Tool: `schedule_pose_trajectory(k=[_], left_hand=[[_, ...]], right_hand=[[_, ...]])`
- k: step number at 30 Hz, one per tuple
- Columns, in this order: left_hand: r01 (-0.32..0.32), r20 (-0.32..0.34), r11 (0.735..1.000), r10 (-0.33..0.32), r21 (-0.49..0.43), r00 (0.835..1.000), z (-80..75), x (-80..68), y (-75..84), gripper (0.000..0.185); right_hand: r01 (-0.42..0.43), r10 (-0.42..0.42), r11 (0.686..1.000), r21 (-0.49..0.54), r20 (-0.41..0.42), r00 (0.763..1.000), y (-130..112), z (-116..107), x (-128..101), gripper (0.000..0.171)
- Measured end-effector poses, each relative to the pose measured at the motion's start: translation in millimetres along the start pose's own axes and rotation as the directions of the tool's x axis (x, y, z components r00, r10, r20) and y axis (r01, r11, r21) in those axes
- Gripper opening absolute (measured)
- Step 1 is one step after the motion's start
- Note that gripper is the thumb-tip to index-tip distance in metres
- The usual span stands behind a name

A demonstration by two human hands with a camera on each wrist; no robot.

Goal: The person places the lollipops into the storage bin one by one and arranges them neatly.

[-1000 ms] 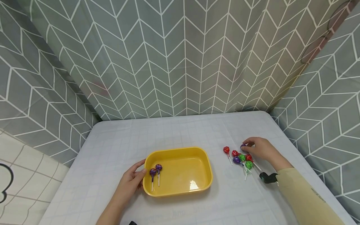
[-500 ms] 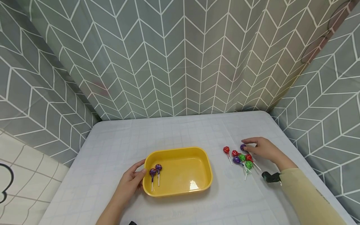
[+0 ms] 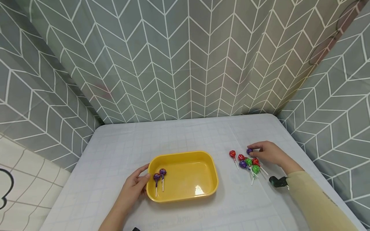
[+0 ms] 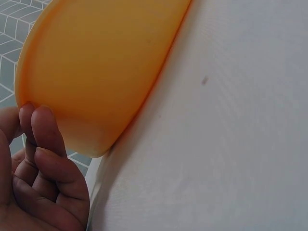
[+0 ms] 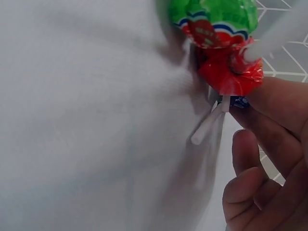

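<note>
A yellow plastic tray (image 3: 185, 176) sits on the table, two purple-wrapped lollipops (image 3: 157, 177) lying side by side at its left end. My left hand (image 3: 134, 183) grips the tray's left side, thumb at the rim. Over at the right, my right hand (image 3: 268, 152) pinches the head of a purple lollipop (image 3: 249, 150) between thumb and forefinger, at the far edge of a small pile. That pile has green lollipops (image 3: 255, 169), red ones (image 3: 241, 157) and another purple one (image 3: 243, 164). In the right wrist view, a green lollipop (image 5: 216, 17) partly blocks the held one.
One red lollipop (image 3: 232, 153) lies slightly apart, left of the pile. White cloth (image 3: 185, 134) covers the table, and grey patterned curtains (image 3: 179, 64) stand behind it and at the sides. A black wrist device (image 3: 278, 182) hangs by the right sleeve.
The right hand's thumb and forefinger have shifted slightly about the purple lollipop's head, and its wrist has moved a little right. The left hand and tray stay in place.
</note>
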State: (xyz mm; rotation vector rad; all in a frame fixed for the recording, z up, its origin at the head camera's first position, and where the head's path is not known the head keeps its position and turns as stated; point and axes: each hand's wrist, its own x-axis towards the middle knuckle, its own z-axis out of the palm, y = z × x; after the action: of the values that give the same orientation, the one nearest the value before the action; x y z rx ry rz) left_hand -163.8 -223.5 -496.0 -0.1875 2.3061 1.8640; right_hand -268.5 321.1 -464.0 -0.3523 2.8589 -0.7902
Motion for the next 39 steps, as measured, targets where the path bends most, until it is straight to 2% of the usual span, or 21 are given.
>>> schedule_pose_trajectory(k=[10,19,26,33,39], left_hand=[[-0.019,0.014,1.0,0.02,-0.014,1.0,-1.3,1.0,-2.1,0.046],[-0.008,0.009,1.0,0.008,-0.01,1.0,-0.9,0.8,-1.8,0.047],[-0.008,0.008,1.0,0.008,-0.01,1.0,-0.9,0.5,-2.0,0.045],[-0.008,0.01,1.0,0.008,-0.017,1.0,-1.1,0.8,-2.6,0.044],[-0.011,0.008,1.0,0.011,-0.013,1.0,-1.3,1.0,-2.4,0.044]], right_hand=[[0.01,-0.01,1.0,-0.009,-0.01,1.0,0.3,2.2,2.4,0.034],[0.0,0.002,1.0,0.025,-0.073,0.997,-3.2,-9.0,-5.0,0.038],[-0.023,0.034,0.992,0.122,-0.091,0.995,-9.7,-16.3,-8.5,0.046],[-0.064,0.087,0.965,0.254,-0.08,0.993,-30.8,-23.5,-9.0,0.056],[-0.038,0.063,0.944,0.327,-0.068,0.996,-55.2,-25.7,-9.0,0.058]])
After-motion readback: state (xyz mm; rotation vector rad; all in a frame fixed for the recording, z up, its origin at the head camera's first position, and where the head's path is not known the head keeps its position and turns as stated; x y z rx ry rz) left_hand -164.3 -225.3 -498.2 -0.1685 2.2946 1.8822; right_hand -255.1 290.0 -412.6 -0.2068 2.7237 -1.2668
